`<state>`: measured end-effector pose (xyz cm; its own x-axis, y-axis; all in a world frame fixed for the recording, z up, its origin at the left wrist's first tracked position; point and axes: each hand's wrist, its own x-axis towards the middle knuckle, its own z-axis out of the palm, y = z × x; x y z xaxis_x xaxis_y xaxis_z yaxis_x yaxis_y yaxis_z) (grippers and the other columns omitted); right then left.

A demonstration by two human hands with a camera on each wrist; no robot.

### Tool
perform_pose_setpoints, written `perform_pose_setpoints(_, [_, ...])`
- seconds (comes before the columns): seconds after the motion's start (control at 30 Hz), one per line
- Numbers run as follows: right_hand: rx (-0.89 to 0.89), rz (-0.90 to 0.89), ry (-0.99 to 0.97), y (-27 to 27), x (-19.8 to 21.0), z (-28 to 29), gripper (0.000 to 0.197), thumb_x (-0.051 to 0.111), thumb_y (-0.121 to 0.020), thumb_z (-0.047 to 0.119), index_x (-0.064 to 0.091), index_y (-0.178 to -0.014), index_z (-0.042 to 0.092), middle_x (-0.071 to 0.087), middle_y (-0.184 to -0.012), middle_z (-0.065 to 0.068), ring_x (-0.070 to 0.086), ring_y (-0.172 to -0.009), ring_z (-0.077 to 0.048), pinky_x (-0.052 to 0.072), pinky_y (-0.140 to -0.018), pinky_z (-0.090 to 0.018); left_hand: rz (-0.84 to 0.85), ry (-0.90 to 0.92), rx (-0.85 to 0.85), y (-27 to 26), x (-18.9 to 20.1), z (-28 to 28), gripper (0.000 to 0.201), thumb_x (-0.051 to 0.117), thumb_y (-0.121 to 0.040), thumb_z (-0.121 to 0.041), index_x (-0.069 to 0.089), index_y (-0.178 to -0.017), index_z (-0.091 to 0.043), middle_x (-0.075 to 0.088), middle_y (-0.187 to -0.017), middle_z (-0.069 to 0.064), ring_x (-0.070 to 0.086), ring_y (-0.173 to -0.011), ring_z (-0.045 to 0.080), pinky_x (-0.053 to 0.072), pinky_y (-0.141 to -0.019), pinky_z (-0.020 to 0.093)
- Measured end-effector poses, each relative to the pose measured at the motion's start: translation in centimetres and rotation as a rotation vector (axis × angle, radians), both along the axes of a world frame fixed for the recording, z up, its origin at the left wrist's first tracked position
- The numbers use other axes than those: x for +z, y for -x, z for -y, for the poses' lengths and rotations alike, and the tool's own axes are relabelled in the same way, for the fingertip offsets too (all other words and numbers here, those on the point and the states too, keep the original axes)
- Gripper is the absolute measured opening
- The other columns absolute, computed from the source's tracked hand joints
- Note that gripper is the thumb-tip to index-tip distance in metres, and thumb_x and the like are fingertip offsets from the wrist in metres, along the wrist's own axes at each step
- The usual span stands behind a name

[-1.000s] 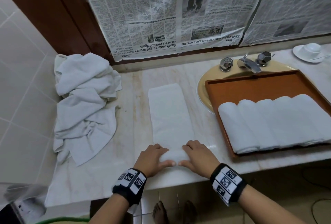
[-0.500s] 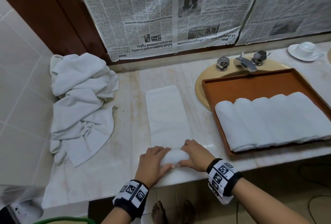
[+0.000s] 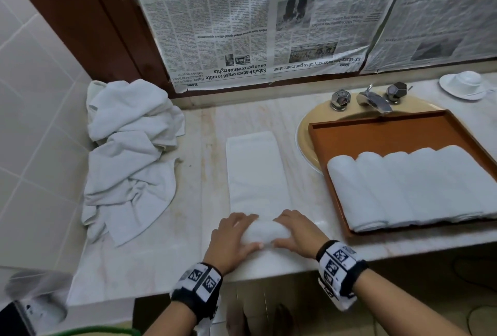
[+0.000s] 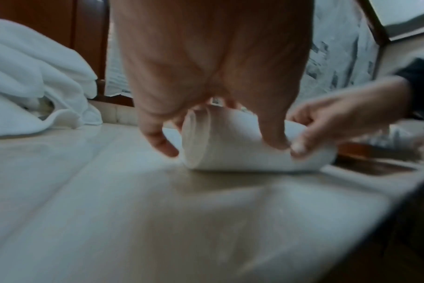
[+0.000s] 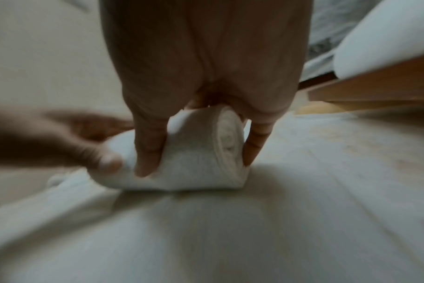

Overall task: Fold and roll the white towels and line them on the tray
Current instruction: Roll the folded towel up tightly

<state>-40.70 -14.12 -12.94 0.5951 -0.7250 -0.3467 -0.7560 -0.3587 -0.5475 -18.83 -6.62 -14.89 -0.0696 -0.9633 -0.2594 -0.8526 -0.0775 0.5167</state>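
A folded white towel [image 3: 256, 171] lies lengthwise on the marble counter, its near end wound into a roll [image 3: 265, 232] [image 4: 242, 147] [image 5: 201, 151]. My left hand [image 3: 232, 239] [image 4: 206, 80] grips the roll's left end, fingers curled over it and thumb on the near side. My right hand [image 3: 297, 233] [image 5: 203, 72] grips the right end the same way. The brown tray [image 3: 376, 134] sits over the sink at the right, with several rolled white towels [image 3: 408, 188] side by side in its near half.
A heap of loose white towels [image 3: 129, 153] lies at the counter's left against the tiled wall. Taps and a spout [image 3: 372, 99] stand behind the tray. A white cup and saucer [image 3: 464, 84] sit at the far right. Newspaper [image 3: 269, 18] covers the wall behind.
Both hands have worked the roll forward along the towel, and the roll has grown thicker. The flat stretch beyond the hands is shorter.
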Motion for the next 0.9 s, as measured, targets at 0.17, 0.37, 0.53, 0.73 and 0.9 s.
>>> perform_pose_setpoints(0.17, [-0.019, 0.036, -0.249, -0.3, 1.9, 1.7, 0.050, 0.076, -0.080, 0.042, 0.068, -0.110, 0.003, 0.058, -0.115, -0.015, 0.055, -0.107, -0.029, 0.044, -0.090, -0.038, 0.096, 0.064, -0.037, -0.1, 0.1, -0.3, 0.068, 0.041, -0.081, -0.072, 0.041, -0.143, -0.044, 0.042, -0.140, -0.014, 0.036, -0.129, 0.015, 0.037, -0.099, 0.038])
perform_pose_setpoints(0.37, [0.060, -0.137, 0.106, 0.1, 1.6, -1.1, 0.063, 0.058, -0.087, 0.059, 0.048, -0.136, 0.021, 0.047, -0.128, 0.001, 0.049, -0.114, -0.022, 0.039, -0.099, -0.037, -0.053, -0.217, -0.116, -1.1, 1.3, 1.9, 0.052, 0.056, -0.081, -0.070, 0.060, -0.124, -0.041, 0.055, -0.112, -0.009, 0.050, -0.107, 0.016, 0.044, -0.094, 0.041])
perform_pose_setpoints(0.53, [0.127, -0.116, 0.258, 0.4, 0.1, -2.5, 0.061, 0.056, -0.089, 0.056, 0.045, -0.139, 0.023, 0.048, -0.132, 0.002, 0.046, -0.117, -0.019, 0.037, -0.100, -0.033, -0.148, -0.262, -0.107, -0.9, 1.4, 1.8, 0.054, 0.060, -0.079, -0.071, 0.066, -0.114, -0.031, 0.063, -0.111, -0.006, 0.057, -0.103, 0.016, 0.046, -0.093, 0.040])
perform_pose_setpoints(0.73, [-0.021, 0.025, -0.191, 0.1, 1.7, 0.7, 0.049, 0.073, -0.081, 0.051, 0.068, -0.116, 0.018, 0.058, -0.115, -0.003, 0.053, -0.107, -0.019, 0.041, -0.092, -0.030, 0.142, 0.084, -0.075, 0.3, 0.8, -0.9, 0.074, 0.046, -0.083, -0.074, 0.033, -0.148, -0.041, 0.033, -0.148, -0.014, 0.031, -0.133, 0.015, 0.036, -0.103, 0.037])
perform_pose_setpoints(0.9, [-0.040, -0.004, -0.225, -0.2, 1.9, 1.3, 0.055, 0.065, -0.084, 0.060, 0.065, -0.110, 0.011, 0.063, -0.113, -0.005, 0.058, -0.103, -0.023, 0.043, -0.087, -0.033, 0.034, 0.004, 0.009, 0.5, 0.3, -0.2, 0.064, 0.056, -0.085, -0.067, 0.049, -0.140, -0.036, 0.048, -0.139, -0.013, 0.041, -0.127, 0.014, 0.038, -0.103, 0.035])
